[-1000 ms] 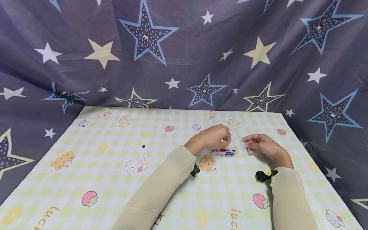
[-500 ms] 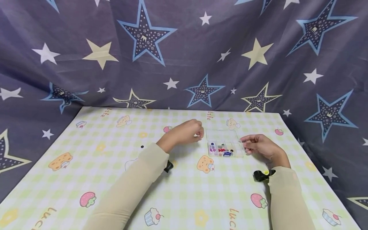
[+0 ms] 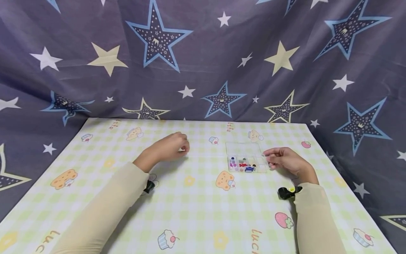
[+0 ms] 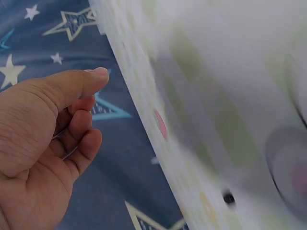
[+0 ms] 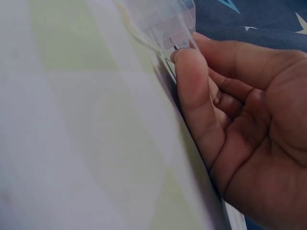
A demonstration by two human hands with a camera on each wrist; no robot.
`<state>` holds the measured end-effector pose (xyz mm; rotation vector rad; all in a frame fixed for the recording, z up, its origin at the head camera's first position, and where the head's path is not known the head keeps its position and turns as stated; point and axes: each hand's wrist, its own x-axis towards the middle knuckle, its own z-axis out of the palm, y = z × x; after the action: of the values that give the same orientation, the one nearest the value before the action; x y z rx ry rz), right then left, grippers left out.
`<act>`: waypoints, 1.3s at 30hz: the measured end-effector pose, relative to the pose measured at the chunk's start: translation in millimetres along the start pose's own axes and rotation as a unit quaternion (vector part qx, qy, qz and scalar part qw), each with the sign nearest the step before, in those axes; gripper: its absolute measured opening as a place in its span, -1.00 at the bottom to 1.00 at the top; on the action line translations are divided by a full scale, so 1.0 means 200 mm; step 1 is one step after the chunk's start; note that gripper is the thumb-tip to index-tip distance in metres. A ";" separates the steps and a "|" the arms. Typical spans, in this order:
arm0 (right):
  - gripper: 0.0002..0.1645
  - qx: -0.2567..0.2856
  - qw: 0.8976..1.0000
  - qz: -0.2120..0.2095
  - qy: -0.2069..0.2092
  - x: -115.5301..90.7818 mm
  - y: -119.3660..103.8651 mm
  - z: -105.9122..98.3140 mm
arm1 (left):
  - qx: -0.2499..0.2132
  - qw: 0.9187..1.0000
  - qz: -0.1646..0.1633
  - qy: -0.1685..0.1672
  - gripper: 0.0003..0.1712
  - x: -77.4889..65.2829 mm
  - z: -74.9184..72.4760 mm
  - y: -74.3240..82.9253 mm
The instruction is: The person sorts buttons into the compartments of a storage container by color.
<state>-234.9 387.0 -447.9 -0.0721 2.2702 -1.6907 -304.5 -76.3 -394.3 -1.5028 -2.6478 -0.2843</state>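
A clear plastic compartment box [image 3: 262, 168] lies on the table with its see-through lid [image 3: 242, 149] folded back. Purple beads [image 3: 233, 165], red beads [image 3: 243, 165] and a few dark ones sit in its left and middle compartments. At the box's right end, my right hand [image 3: 287, 160] pinches the edge between thumb and fingers; the right wrist view shows the thumb [image 5: 193, 79] pressed to the plastic. My left hand [image 3: 169, 146] hovers over the cloth left of the box, fingers loosely curled around nothing. A small black bead [image 4: 228, 197] lies on the cloth below it, hidden in the head view.
A checked cloth with printed cartoons covers the table [image 3: 190, 211]. Behind it hangs a dark curtain [image 3: 196, 53] with stars. A black wrist device [image 3: 289, 192] is strapped at the right sleeve.
My left hand has moved from over the box leftward across the table, uncovering the compartments and coming over the black bead. My right hand has stayed at the box's right edge.
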 end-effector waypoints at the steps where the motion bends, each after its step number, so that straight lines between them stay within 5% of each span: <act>1: -0.46 0.001 1.000 0.001 0.000 0.00 0.00 0.00 | 0.001 1.000 -0.004 -0.001 -0.89 -0.03 -0.01 -0.01; 13: -0.48 -0.006 1.000 -0.006 -0.003 0.00 0.00 0.00 | 0.015 0.999 -0.037 0.000 -0.87 -0.33 -0.03 -0.15; 19: -0.46 -0.002 1.000 -0.005 -0.003 0.00 0.00 0.00 | -0.013 0.999 -0.049 0.002 -0.84 -0.43 -0.02 -0.22; 26: -0.46 -0.002 1.000 -0.004 -0.001 0.00 0.00 0.00 | -0.064 0.993 -0.082 -0.050 -0.85 -0.47 -0.02 -0.26; 39: -0.47 -0.004 1.000 -0.007 -0.003 0.00 0.01 0.00 | -0.113 0.989 -0.083 -0.055 -0.85 -0.48 0.00 -0.33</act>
<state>-235.4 386.7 -449.4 -0.0930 2.2772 -1.6868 -311.7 -189.5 -417.0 -1.3915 -2.9192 -0.5466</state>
